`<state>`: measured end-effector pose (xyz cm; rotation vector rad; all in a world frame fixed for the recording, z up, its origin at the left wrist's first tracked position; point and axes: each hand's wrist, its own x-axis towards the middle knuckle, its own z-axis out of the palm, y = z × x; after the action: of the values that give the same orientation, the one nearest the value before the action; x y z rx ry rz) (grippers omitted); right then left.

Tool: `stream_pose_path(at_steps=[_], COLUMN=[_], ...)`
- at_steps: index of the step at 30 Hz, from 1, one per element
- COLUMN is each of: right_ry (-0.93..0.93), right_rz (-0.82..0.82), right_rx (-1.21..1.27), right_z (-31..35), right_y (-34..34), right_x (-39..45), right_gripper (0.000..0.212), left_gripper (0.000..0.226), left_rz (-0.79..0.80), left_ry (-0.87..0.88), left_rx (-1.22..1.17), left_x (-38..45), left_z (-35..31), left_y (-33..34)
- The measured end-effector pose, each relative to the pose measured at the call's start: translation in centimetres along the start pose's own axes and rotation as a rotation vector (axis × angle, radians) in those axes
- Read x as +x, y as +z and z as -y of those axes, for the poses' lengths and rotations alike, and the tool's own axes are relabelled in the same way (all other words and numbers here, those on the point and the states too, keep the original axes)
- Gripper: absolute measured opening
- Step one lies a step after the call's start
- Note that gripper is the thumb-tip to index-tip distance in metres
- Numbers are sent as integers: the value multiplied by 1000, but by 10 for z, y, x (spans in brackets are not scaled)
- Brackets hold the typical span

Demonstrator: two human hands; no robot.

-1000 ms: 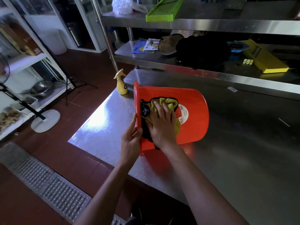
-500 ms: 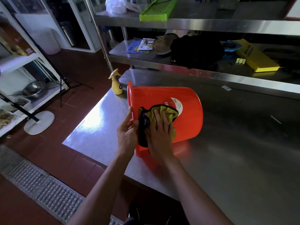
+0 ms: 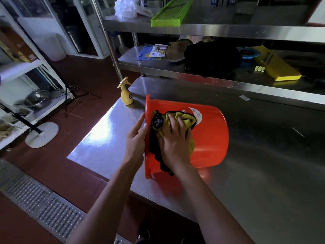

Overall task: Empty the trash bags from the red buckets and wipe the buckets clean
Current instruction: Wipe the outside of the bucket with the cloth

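A red bucket (image 3: pixel 209 136) lies on its side on the steel table (image 3: pixel 255 173), its mouth facing left. My left hand (image 3: pixel 136 140) holds the bucket's rim, thumb on the outside and fingers hidden inside the mouth. My right hand (image 3: pixel 175 138) presses a yellow and black cloth (image 3: pixel 182 117) flat against the bucket's outer wall, fingers spread over it. The bucket's inside is hidden from view.
A yellow spray bottle (image 3: pixel 126 92) stands at the table's far left corner. Steel shelves (image 3: pixel 211 71) behind the table carry a dark bundle, papers, a yellow tray and a green tray (image 3: pixel 171 14). A floor drain grate (image 3: pixel 40 203) runs along the left.
My right hand has slid the cloth along the bucket's wall while my left hand kept its hold on the rim. The camera view shifted slightly.
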<state>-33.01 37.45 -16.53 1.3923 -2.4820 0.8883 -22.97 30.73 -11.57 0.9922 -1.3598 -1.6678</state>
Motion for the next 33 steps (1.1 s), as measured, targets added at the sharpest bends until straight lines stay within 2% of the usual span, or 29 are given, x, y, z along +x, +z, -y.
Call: stream_pose_path(at_steps=[4,8,16,19,21,26,28,33], right_ry=[-29,-7,230,321,352,376,355,288], right_rz=[-11,-43,-155,-105,-69,-112,-130,-63], right_rx=[3,18,4,43,67,106,100,67], right_z=[-4,-22,-98,-123,-132,-128,-124,-89], right_y=[1,1,-11,-21,-24,-20,-14,4], right_x=[2,4,1,0,-2,-13,-22,-39], right_gripper=[53,53,55,62,60,63,59,57], left_gripper=[40,40,39,37,36,37,40,42], left_rz=[-29,-61,-75,-79,-71,-49,-41,-3], left_ry=[89,78,57,51,21,5,-14,-24], left_rx=[79,84,111,97,87,32,5,-22], left_x=[-2,-2,0,4,5,2,3,13], left_z=[9,6,2,3,5,6,5,-5], left_y=[1,5,9,7,6,5,6,11])
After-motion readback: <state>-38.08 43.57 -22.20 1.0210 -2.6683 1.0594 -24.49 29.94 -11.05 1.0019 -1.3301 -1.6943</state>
